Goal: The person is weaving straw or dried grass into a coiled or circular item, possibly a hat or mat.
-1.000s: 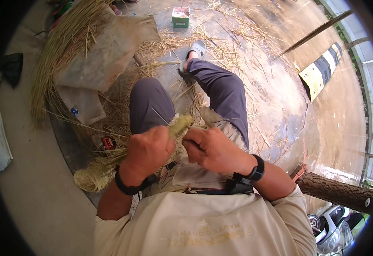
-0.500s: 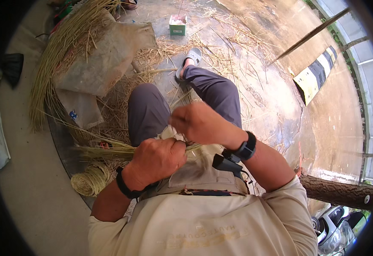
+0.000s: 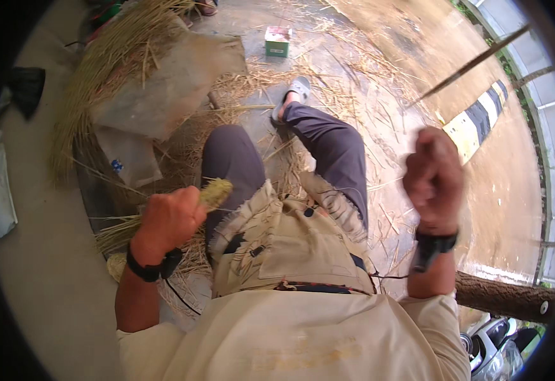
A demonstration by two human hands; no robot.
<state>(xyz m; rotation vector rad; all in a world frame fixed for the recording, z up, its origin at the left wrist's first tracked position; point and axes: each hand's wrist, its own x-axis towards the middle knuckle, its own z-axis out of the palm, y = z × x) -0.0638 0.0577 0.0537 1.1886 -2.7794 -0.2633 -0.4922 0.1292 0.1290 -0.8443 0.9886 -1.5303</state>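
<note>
My left hand (image 3: pixel 168 219) is closed around a bound straw bundle (image 3: pixel 216 192) above my left thigh. The blunt, tightly wrapped end pokes out past the thumb, while loose stalks (image 3: pixel 115 236) spread on the other side of the wrist. Far out to the right, my right hand (image 3: pixel 434 178) is raised and curled shut, smeared by motion. What its fingers grip, if anything, does not show. A tan cloth apron (image 3: pixel 299 247) with frayed edges covers my lap between the hands.
At the far left, long straw stalks (image 3: pixel 90 95) lie beside a dusty plastic sheet (image 3: pixel 163 95). Straw scraps (image 3: pixel 372 54) litter the floor. A green box (image 3: pixel 278 44) stands ahead. To the right are a leaning pole (image 3: pixel 474 66), a striped barrier (image 3: pixel 480 117) and a log (image 3: pixel 506 295).
My hands have moved from close together over my lap to wide apart. The left went left with the straw bundle, and the right swung out to the right and up.
</note>
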